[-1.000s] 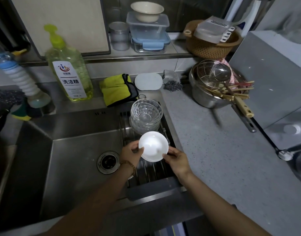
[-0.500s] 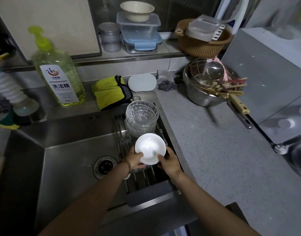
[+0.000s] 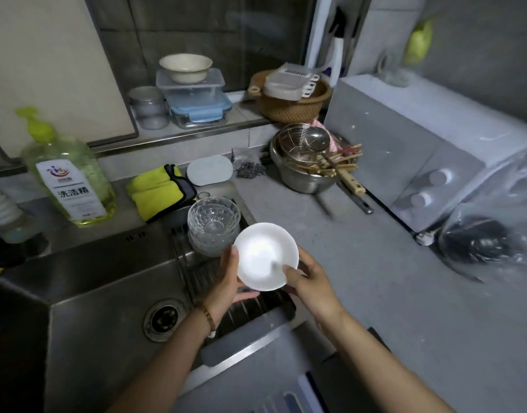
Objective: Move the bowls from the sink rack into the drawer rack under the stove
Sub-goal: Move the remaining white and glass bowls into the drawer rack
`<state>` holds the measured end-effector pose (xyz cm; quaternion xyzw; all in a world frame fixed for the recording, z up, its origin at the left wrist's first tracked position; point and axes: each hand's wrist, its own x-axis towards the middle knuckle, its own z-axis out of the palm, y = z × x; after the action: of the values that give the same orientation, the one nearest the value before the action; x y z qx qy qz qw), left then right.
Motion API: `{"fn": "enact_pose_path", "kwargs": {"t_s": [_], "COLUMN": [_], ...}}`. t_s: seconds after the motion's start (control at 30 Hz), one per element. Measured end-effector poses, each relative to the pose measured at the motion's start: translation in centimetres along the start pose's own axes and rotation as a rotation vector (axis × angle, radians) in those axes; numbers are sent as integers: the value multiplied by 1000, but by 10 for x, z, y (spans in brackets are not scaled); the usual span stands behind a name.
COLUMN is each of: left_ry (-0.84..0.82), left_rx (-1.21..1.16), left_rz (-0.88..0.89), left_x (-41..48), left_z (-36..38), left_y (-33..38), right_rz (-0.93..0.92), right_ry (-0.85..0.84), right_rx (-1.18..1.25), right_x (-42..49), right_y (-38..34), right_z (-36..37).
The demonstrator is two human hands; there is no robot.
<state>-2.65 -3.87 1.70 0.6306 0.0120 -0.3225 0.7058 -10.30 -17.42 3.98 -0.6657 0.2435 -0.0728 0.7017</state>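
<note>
A white bowl [image 3: 263,254] is held above the sink rack [image 3: 196,272], over its right edge. My left hand [image 3: 229,281] grips the bowl's left rim and underside. My right hand [image 3: 311,286] grips its lower right rim, thumb inside. A stack of clear glass bowls [image 3: 213,223] sits on the far end of the rack, just behind the white bowl. The drawer rack under the stove is out of view.
The steel sink basin [image 3: 107,308] with its drain [image 3: 164,318] lies left. A detergent bottle [image 3: 70,180] and yellow cloth [image 3: 158,190] sit behind the sink. A steel pot of utensils [image 3: 310,162] stands on the grey counter [image 3: 375,278]; the stove [image 3: 435,150] is at right.
Both hands have lifted the white bowl off the rack, up and slightly to the right. The view has shifted toward the stove side.
</note>
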Motion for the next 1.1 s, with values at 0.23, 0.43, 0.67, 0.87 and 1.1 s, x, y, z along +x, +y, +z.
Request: {"fn": "enact_pose_path", "kwargs": {"t_s": [0.23,0.43,0.67,0.87,1.1], "left_ry": [-222,-421,-611,-799,-1108], "left_rx": [63,-2,-12,140,301], "left_rz": [1,-82,-175,-241,-279], "left_x": [-47,-112,-195,-275,-379], "left_z": [102,201,310,382,431], "left_y": [16,-7,-33,-65,-136], "right_rz": [-81,-150,-174,-161,-132], "right_ry": [134,239,491,829,1086], "right_rx": [-84,-99,-8,71,97], "right_x": [-77,-174,-293,-397,-531], "right_y": [-52,-64,-65,-49,-5], "right_z": [-87,-180,-259,-295,-319]}}
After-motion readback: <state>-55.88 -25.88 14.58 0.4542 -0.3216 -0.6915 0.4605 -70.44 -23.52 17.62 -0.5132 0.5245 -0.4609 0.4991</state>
